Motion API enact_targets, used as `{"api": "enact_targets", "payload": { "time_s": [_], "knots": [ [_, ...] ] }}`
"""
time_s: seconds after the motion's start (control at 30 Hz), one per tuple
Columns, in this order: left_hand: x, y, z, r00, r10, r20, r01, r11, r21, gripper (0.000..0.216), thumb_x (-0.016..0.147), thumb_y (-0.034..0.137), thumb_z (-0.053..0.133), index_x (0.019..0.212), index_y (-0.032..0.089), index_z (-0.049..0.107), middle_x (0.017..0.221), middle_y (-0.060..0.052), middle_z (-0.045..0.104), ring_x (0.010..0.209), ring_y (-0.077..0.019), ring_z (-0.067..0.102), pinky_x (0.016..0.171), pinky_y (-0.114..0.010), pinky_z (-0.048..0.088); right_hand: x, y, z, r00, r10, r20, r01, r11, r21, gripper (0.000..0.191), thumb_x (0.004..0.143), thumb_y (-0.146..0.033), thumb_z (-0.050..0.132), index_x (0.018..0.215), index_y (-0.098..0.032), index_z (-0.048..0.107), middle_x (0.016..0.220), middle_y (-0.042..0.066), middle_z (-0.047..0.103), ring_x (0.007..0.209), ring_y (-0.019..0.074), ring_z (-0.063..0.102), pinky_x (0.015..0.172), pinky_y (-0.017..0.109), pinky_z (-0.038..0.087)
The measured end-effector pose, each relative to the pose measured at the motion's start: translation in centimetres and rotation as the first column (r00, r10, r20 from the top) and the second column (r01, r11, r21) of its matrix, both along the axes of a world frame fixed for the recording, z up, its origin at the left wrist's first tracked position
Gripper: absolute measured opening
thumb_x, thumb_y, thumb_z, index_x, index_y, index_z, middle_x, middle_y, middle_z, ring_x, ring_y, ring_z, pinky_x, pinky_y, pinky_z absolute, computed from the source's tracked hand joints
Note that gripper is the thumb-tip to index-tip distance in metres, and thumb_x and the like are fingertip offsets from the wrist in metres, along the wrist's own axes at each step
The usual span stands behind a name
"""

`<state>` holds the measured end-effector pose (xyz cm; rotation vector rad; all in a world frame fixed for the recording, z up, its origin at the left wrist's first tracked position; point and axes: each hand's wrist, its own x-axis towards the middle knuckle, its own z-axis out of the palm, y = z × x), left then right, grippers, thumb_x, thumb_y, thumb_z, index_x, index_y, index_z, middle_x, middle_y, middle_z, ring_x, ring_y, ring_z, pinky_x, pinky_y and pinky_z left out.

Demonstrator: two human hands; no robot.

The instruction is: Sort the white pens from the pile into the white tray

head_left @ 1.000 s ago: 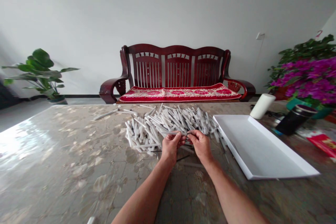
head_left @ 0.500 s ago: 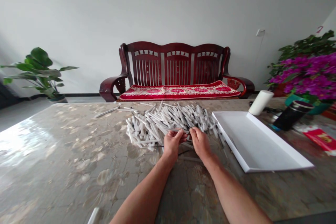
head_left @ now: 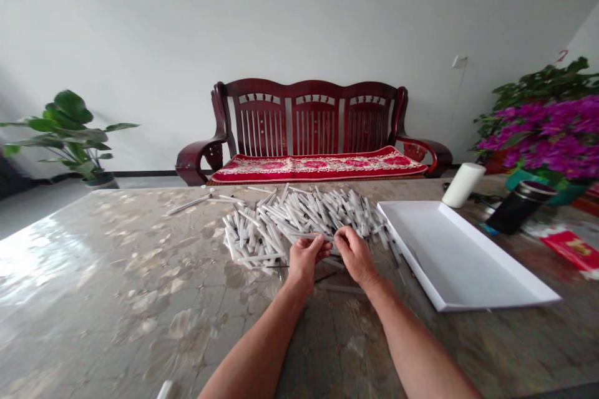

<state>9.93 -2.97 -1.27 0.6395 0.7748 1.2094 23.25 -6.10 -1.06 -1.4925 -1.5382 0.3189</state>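
Observation:
My left hand (head_left: 306,257) is closed around a slim whitish pen (head_left: 306,236), its thumb lying along the top. The pen lies nearly level and points left over the front edge of a heap. At the pen's right end, the fingers of my right hand (head_left: 354,252) are pinched together; they hide the tip. Just beyond both hands spreads the heap of whitish pens (head_left: 262,224), many with black parts. A few thin dark rods (head_left: 327,276) lie on the table below my hands.
A shallow white box lid (head_left: 472,268) stands to the right. Behind it are a white roll (head_left: 463,184), a black flask (head_left: 519,207), a red packet (head_left: 571,248) and purple flowers (head_left: 552,131). Loose pens (head_left: 189,204) lie at back left, and a white piece (head_left: 165,389) at the front edge.
My right hand has shifted slightly left and its fingers have curled more at the pen's end. My left hand keeps its hold. The view has tipped up a little.

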Motion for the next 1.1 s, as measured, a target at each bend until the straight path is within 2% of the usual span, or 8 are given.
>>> {"api": "enact_targets", "payload": {
  "time_s": [0.2, 0.27, 0.37, 0.47, 0.6, 0.8, 0.97, 1.1],
  "knots": [
    [0.1, -0.1, -0.2, 0.999, -0.024, -0.021, 0.024, 1.000, -0.005, 0.050, 0.043, 0.043, 0.096, 0.072, 0.013, 0.069, 0.062, -0.003, 0.071, 0.057, -0.0141, 0.068, 0.051, -0.021, 0.053, 0.1, 0.2, -0.5, 0.994, -0.075, 0.082, 0.083, 0.991, -0.101, 0.043, 0.097, -0.050, 0.032, 0.067, -0.025, 0.052, 0.056, 0.000, 0.057, 0.056, 0.0176, 0.055, 0.055, 0.026, 0.036],
    [0.1, 0.0, -0.2, 1.000, -0.015, -0.019, 0.014, 1.000, -0.010, 0.049, 0.044, 0.043, 0.096, 0.072, 0.013, 0.069, 0.062, -0.003, 0.071, 0.058, -0.0141, 0.068, 0.051, -0.021, 0.053, 0.2, 0.1, -0.5, 0.997, -0.056, 0.046, 0.060, 0.993, -0.105, 0.045, 0.098, -0.051, 0.029, 0.073, -0.025, 0.056, 0.058, 0.000, 0.058, 0.057, 0.0178, 0.056, 0.056, 0.026, 0.036],
    [0.0, 0.1, -0.2, 1.000, 0.003, -0.015, -0.003, 1.000, -0.014, 0.047, 0.046, 0.041, 0.096, 0.073, 0.013, 0.070, 0.062, -0.003, 0.071, 0.058, -0.0144, 0.068, 0.052, -0.021, 0.053, 0.1, 0.0, -0.3, 1.000, 0.002, -0.008, -0.003, 0.998, -0.066, 0.034, 0.097, -0.048, 0.036, 0.087, -0.025, 0.060, 0.071, 0.001, 0.066, 0.067, 0.0176, 0.061, 0.062, 0.024, 0.041],
    [0.0, 0.0, -0.4, 1.000, -0.022, -0.014, 0.021, 1.000, -0.017, 0.046, 0.046, 0.040, 0.096, 0.072, 0.012, 0.070, 0.062, -0.003, 0.071, 0.058, -0.0143, 0.068, 0.052, -0.021, 0.054, 0.0, 0.1, -0.3, 0.999, -0.008, 0.031, 0.009, 0.999, -0.053, 0.031, 0.094, -0.045, 0.041, 0.078, -0.024, 0.057, 0.071, 0.001, 0.066, 0.068, 0.0173, 0.061, 0.063, 0.024, 0.040],
    [0.2, 0.0, -0.5, 0.999, -0.034, -0.003, 0.034, 0.999, -0.019, 0.049, 0.044, 0.042, 0.097, 0.072, 0.012, 0.069, 0.062, -0.004, 0.071, 0.057, -0.0138, 0.068, 0.051, -0.021, 0.054, 0.1, 0.3, -0.6, 0.995, -0.075, 0.065, 0.081, 0.992, -0.098, 0.046, 0.096, -0.053, 0.032, 0.065, -0.025, 0.051, 0.054, 0.001, 0.055, 0.054, 0.0171, 0.054, 0.054, 0.026, 0.033],
    [0.1, -0.1, -0.2, 1.000, -0.025, 0.002, 0.025, 1.000, -0.008, 0.048, 0.047, 0.043, 0.096, 0.072, 0.013, 0.069, 0.063, -0.004, 0.072, 0.058, -0.0139, 0.069, 0.051, -0.020, 0.054, 0.2, 0.1, -0.5, 1.000, 0.003, 0.008, -0.002, 0.998, -0.057, 0.035, 0.095, -0.050, 0.038, 0.080, -0.024, 0.056, 0.066, 0.000, 0.062, 0.064, 0.0171, 0.059, 0.059, 0.024, 0.038],
    [0.4, -0.2, -0.3, 0.999, -0.037, 0.004, 0.037, 0.999, -0.013, 0.048, 0.046, 0.042, 0.096, 0.071, 0.013, 0.069, 0.061, -0.003, 0.071, 0.056, -0.0133, 0.068, 0.050, -0.020, 0.055, -0.1, 0.5, -1.0, 0.997, -0.071, -0.020, 0.070, 0.995, -0.073, 0.043, 0.095, -0.054, 0.033, 0.065, -0.026, 0.046, 0.054, -0.002, 0.051, 0.054, 0.0168, 0.050, 0.055, 0.026, 0.033],
    [0.4, -0.2, -0.2, 1.000, -0.008, -0.007, 0.007, 1.000, -0.024, 0.045, 0.048, 0.041, 0.096, 0.070, 0.013, 0.068, 0.061, -0.003, 0.071, 0.056, -0.0134, 0.068, 0.050, -0.020, 0.055, 0.0, 0.5, -1.3, 0.996, -0.036, -0.085, 0.028, 0.995, -0.093, 0.044, 0.095, -0.057, 0.034, 0.068, -0.025, 0.047, 0.054, -0.003, 0.048, 0.054, 0.0161, 0.048, 0.054, 0.026, 0.033]
  ]
}}
